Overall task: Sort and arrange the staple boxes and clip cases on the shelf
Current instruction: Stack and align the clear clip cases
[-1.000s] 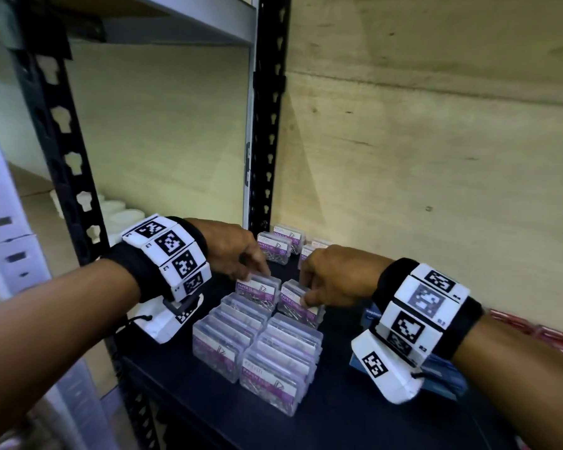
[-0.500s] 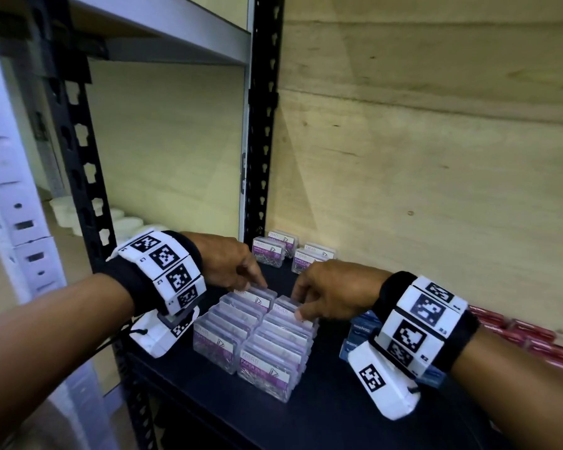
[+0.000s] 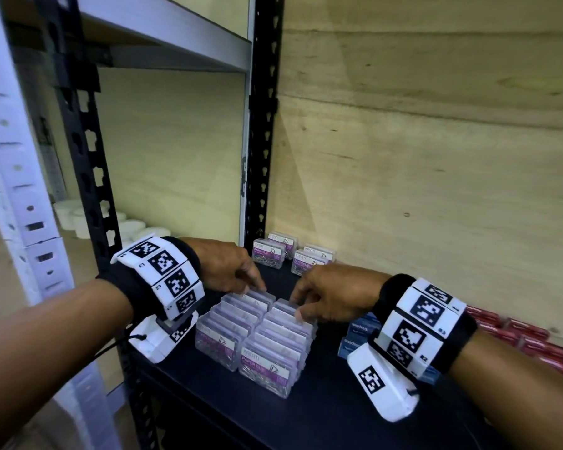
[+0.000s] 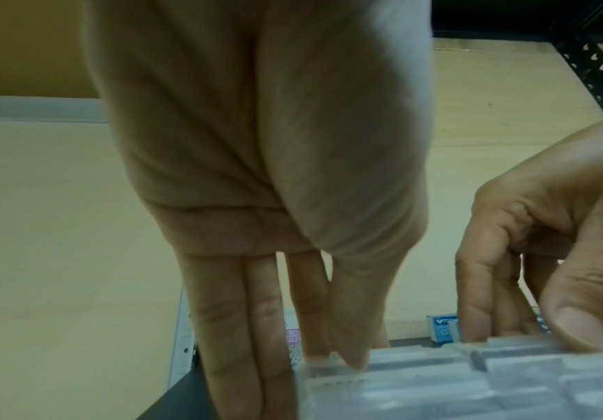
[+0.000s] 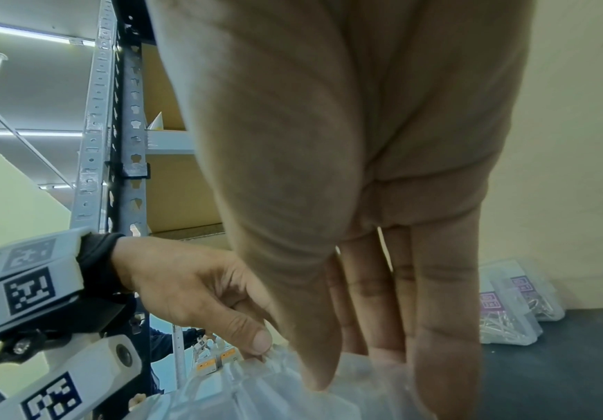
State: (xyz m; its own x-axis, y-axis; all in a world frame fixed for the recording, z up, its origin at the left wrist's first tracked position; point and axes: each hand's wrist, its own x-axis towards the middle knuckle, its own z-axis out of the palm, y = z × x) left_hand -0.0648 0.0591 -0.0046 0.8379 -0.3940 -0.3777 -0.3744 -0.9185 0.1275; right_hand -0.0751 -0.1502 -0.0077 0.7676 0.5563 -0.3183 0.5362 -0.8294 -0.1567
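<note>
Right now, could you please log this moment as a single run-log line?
left hand: fingertips on left clip-case row | right hand: fingertips on right row | four cases loose behind

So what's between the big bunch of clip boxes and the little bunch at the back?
In the head view, just bare dark shelf separates the two rows of clip cases from the loose cases at the back, apart from the hands' fingertips.

Dim warm light, dark shelf in shadow, bowed wide-angle edges, blurred soft wrist views
</note>
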